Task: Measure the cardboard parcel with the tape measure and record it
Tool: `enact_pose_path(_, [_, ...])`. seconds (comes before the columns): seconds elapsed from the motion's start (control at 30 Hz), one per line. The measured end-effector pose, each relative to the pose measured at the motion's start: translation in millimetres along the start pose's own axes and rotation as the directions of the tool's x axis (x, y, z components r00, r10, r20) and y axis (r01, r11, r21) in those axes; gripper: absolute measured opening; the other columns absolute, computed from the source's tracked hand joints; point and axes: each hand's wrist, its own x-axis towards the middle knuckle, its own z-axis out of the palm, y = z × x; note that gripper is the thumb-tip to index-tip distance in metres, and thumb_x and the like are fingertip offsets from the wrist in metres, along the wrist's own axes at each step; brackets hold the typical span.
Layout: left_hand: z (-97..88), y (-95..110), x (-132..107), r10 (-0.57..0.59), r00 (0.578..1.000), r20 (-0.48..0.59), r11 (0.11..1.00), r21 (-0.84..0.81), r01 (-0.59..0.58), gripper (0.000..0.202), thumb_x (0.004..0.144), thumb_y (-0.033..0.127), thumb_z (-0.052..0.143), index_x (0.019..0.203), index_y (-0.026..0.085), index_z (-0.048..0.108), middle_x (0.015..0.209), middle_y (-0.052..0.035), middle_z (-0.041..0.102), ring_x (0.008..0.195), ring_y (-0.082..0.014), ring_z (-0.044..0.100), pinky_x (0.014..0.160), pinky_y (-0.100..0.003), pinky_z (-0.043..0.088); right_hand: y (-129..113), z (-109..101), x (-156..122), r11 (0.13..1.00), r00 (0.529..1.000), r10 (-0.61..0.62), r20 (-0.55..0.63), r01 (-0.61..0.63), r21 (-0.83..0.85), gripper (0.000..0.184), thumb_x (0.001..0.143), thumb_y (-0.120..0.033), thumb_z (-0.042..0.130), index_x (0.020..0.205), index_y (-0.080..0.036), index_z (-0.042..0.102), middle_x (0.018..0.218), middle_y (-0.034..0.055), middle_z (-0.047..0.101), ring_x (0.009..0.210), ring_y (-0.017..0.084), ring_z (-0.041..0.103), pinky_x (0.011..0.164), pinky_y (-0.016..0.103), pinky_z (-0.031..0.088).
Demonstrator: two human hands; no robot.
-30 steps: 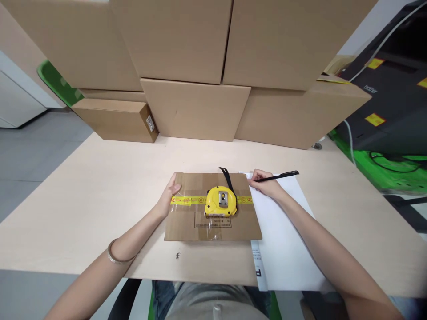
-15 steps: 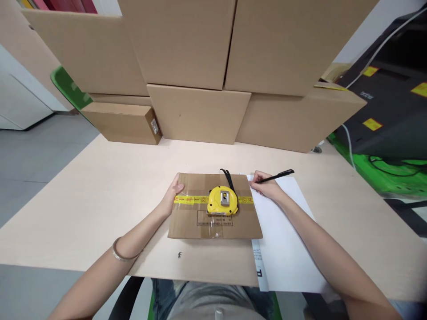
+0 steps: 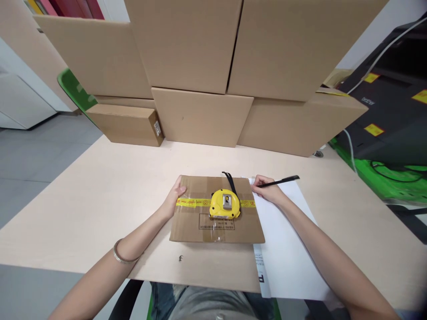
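A small cardboard box point(image 3: 190, 226) with a strip of yellow printed tape lies in front of me on the table. On its top rests a yellow tape measure point(image 3: 220, 205) with a black wrist strap. My left hand point(image 3: 175, 194) grips the box's left side, thumb over the top edge, other fingers mostly hidden. Beside the box's right edge, my right hand point(image 3: 267, 188) is closed around a black pen point(image 3: 283, 180). The pen's tip is hard to make out, close to the box's upper right edge. A large white paper sheet point(image 3: 290, 249) lies under my right hand and forearm.
Large cardboard boxes point(image 3: 203, 118) are stacked along the back of the pale wooden table point(image 3: 100, 200). A smaller brown box point(image 3: 123, 126) stands at the back left. To the right, a dark machine point(image 3: 393, 115) with yellow labels sits on a green surface point(image 3: 393, 182).
The whole view has shifted slightly, with things appearing a little lower and further right. My right hand's pen has tilted slightly flatter. The left hand keeps its grip on the box.
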Motion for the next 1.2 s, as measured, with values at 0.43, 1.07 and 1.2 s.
enact_pose_path(0.43, [4.8, 4.4, -3.7, -0.041, 0.999, -0.012, 0.999, -0.020, 0.040, 0.044, 0.076, 0.047, 0.077, 0.109, 0.021, 0.064, 0.117, -0.0087, 0.076, 0.121, -0.0375, 0.066, 0.109, -0.047, 0.047, 2.9, 0.9, -1.1, 1.000, 1.000, 0.025, -0.006, -0.025, 0.017, 0.031, 0.070, -0.038, 0.075, 0.063, -0.025, 0.048, 0.046, -0.0066, 0.049, 0.041, 0.010, 0.039, 0.042, 0.024, 0.026])
enact_pose_path(1.07, [2.8, 5.5, 0.2, -0.016, 1.000, -0.001, 1.000, 0.010, 0.016, 0.042, 0.074, 0.046, 0.077, 0.106, 0.020, 0.067, 0.116, -0.0080, 0.076, 0.119, -0.0364, 0.066, 0.104, -0.045, 0.050, 1.3, 0.1, -2.9, 0.999, 0.999, 0.042, -0.005, -0.042, 0.013, 0.029, 0.069, -0.036, 0.074, 0.064, -0.024, 0.048, 0.051, -0.0057, 0.051, 0.044, 0.009, 0.041, 0.043, 0.023, 0.029])
enact_pose_path(1.2, [2.5, 5.8, 0.6, -0.014, 1.000, 0.015, 1.000, 0.002, 0.014, 0.039, 0.075, 0.046, 0.078, 0.102, 0.020, 0.067, 0.117, -0.0089, 0.075, 0.116, -0.0366, 0.067, 0.102, -0.045, 0.051, 1.8, -0.1, -2.5, 0.999, 0.999, 0.050, 0.007, -0.050, -0.012, 0.030, 0.070, -0.039, 0.074, 0.065, -0.024, 0.049, 0.051, -0.0050, 0.052, 0.044, 0.010, 0.043, 0.043, 0.024, 0.030])
